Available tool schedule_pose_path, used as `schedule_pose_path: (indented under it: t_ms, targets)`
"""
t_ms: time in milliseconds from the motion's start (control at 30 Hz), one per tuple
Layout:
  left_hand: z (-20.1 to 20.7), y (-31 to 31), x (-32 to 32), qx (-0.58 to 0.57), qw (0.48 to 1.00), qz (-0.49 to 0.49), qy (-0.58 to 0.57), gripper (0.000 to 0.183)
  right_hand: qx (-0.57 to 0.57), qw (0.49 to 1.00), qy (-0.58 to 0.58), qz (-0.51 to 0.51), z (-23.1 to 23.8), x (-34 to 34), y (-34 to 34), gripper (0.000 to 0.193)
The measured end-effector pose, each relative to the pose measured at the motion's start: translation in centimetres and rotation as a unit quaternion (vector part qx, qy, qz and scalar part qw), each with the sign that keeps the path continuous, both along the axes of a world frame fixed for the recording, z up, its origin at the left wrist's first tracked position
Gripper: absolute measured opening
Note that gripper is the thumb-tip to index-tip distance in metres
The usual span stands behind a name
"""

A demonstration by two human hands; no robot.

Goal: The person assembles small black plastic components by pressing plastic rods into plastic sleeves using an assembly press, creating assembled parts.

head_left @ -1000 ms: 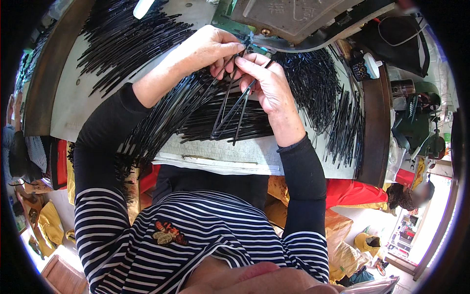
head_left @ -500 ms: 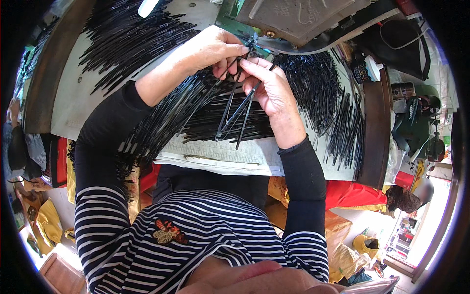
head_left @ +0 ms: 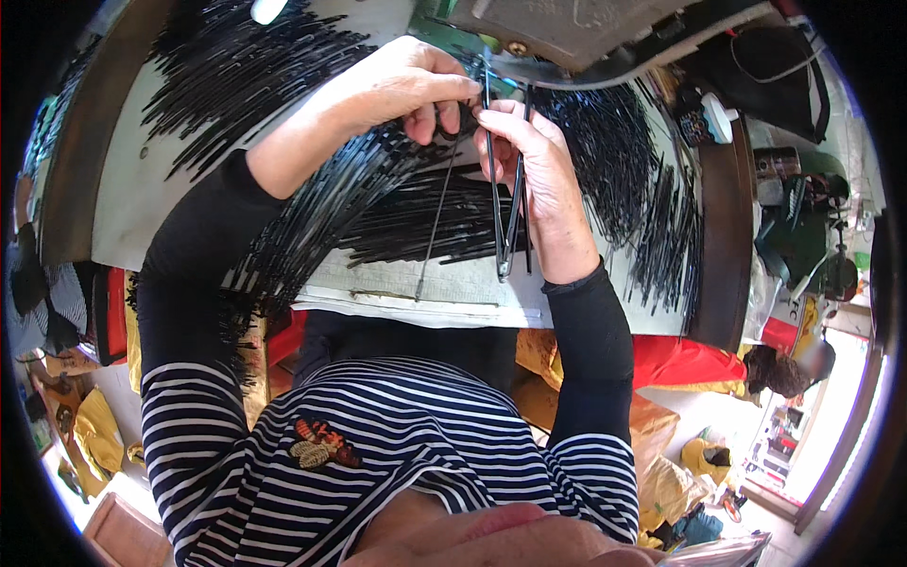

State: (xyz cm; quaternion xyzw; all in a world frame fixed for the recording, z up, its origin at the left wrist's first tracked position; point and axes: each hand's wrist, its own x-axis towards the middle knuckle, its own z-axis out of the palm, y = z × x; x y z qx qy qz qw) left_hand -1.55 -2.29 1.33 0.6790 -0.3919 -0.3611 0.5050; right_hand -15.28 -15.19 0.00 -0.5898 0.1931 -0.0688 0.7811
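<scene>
My right hand (head_left: 539,156) pinches a thin black umbrella rib (head_left: 497,217), its folded joint pointing down toward me. The rib's upper end reaches up between my hands to the green base of a metal machine (head_left: 586,28). Close beside it, my left hand (head_left: 416,90) has thumb and fingertips pressed together near the rib's upper part. Whatever lies between those fingertips is too small to make out. Below the left hand a single thin rod (head_left: 437,222) slants down across the worktable. A heap of black ribs (head_left: 416,222) lies beneath my hands.
More black ribs (head_left: 236,85) cover the far left of the white worktable (head_left: 123,198), and another pile (head_left: 614,161) lies to the right. Dark wooden edges (head_left: 727,227) bound the table. A white-lidded container (head_left: 713,118) stands at the right, near a dark bag (head_left: 775,90).
The jointed ribs under my right hand have swung right and hang more upright, closer together. One thin rod now stands apart from them at the left. Both hands remain near the machine.
</scene>
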Motion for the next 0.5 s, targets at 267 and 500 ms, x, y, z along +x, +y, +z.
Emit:
schedule_pose_path:
  t_ms: [267,500]
  targets:
    - [-0.9,-0.1,-1.1,0.029,0.985,-0.058,-0.161,0.033,-0.109,0.989,0.094,-0.026,2.0,-6.6,-4.7,0.027]
    - [-1.8,0.0,-2.5,0.022,0.921,-0.075,-0.381,0.022,-0.212,0.944,0.117,-0.223,4.6,-14.7,-12.5,0.023]
